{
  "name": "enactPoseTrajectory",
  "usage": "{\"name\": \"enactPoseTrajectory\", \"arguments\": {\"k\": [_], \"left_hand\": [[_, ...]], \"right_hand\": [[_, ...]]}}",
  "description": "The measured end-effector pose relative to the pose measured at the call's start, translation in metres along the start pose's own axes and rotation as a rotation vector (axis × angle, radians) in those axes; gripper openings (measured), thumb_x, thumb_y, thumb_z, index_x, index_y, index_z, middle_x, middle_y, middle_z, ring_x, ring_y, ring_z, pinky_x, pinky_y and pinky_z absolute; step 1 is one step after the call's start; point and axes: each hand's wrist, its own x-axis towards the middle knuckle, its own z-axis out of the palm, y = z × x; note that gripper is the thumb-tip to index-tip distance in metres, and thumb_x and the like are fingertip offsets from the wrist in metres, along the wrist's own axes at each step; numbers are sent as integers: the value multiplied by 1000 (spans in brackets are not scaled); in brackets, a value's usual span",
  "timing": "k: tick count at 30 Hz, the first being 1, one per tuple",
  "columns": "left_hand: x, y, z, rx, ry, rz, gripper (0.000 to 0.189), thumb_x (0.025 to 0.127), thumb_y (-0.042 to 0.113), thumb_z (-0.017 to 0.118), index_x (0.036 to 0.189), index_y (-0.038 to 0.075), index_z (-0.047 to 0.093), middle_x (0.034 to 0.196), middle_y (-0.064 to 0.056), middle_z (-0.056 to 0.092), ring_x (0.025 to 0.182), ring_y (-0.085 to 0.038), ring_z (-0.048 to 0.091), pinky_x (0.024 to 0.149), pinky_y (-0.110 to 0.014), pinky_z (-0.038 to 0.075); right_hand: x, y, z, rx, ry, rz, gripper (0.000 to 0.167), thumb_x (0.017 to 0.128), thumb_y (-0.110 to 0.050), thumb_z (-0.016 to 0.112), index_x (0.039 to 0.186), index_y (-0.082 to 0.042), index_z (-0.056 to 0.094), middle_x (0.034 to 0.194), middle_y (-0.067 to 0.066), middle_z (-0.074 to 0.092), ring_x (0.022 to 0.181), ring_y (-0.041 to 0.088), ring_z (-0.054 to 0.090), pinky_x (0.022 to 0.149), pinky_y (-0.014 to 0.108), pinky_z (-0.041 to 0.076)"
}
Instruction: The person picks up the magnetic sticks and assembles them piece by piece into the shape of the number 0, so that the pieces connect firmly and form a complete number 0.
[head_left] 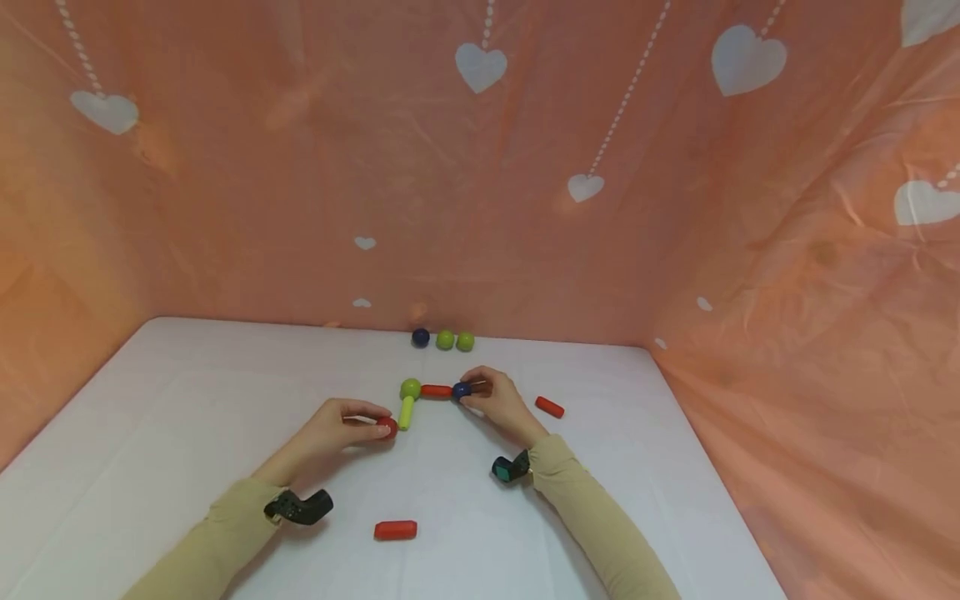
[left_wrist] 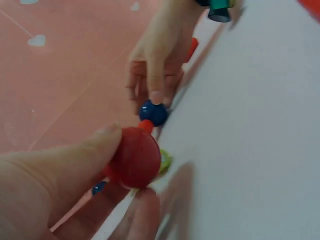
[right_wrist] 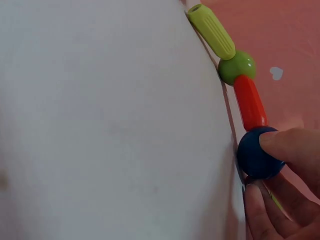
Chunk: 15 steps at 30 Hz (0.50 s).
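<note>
My left hand pinches a red ball between thumb and fingers, near the free end of a yellow-green rod. That rod joins a green ball, from which a red rod runs to a dark blue ball. With thumb and fingers my right hand grips the blue ball. The joined pieces form a bent chain low on the white table. In the left wrist view, the red ball hides part of the chain.
Behind the chain, a dark blue ball and two green balls, one beside the other, stand near the table's back edge. One loose red rod lies right of my right hand, another red rod nearer the front. Pink curtains surround the table.
</note>
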Motion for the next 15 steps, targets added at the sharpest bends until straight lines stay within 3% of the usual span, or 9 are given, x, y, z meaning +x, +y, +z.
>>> {"name": "enactPoseTrajectory", "arguments": {"k": [7, 15], "left_hand": [[-5, -8, 5, 76, -2, 94, 37, 83, 23, 76, 113, 3, 69, 105, -6, 69, 95, -20, 62, 88, -37, 47], [-5, -8, 10, 30, 21, 101, 38, 82, 17, 77, 114, -1, 66, 106, -10, 68, 95, -22, 63, 84, -34, 52]], "right_hand": [[-1, 0, -1, -19, -17, 44, 34, 86, -8, 71, 118, -7, 60, 116, 4, 59, 103, 20, 59, 89, 31, 50], [3, -2, -6, -38, -52, 58, 34, 87, -10, 71, 118, -11, 60, 117, 3, 59, 103, 19, 59, 90, 31, 50]]}}
